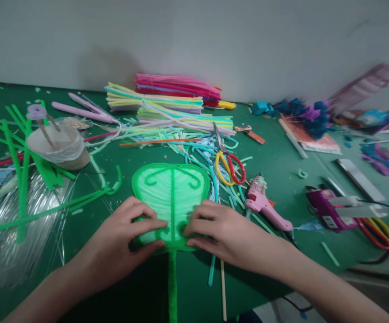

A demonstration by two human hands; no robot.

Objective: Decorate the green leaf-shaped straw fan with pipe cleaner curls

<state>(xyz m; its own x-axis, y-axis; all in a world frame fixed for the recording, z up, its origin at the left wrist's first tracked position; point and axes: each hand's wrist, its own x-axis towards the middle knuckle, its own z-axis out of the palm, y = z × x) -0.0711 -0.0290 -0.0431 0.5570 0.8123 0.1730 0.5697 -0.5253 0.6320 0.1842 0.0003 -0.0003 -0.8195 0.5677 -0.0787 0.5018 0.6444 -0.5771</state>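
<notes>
A green fan-shaped piece of pipe cleaners, with a darker rim, a middle rib, curled scrolls and a fuzzy green stem, lies in front of me. My left hand pinches its lower left edge, thumb below and fingers on the face near a small curl. On the lower right, my right hand has its fingers bent together over the other small curl, partly hiding it. Beyond the right hand lie scissors with yellow and red handles and a pink glue gun.
Pipe cleaner bundles lie along the wall, with loose strips before them. At left are a cup, a lilac hair straightener and clear strips. A purple device with a black cable sits at right.
</notes>
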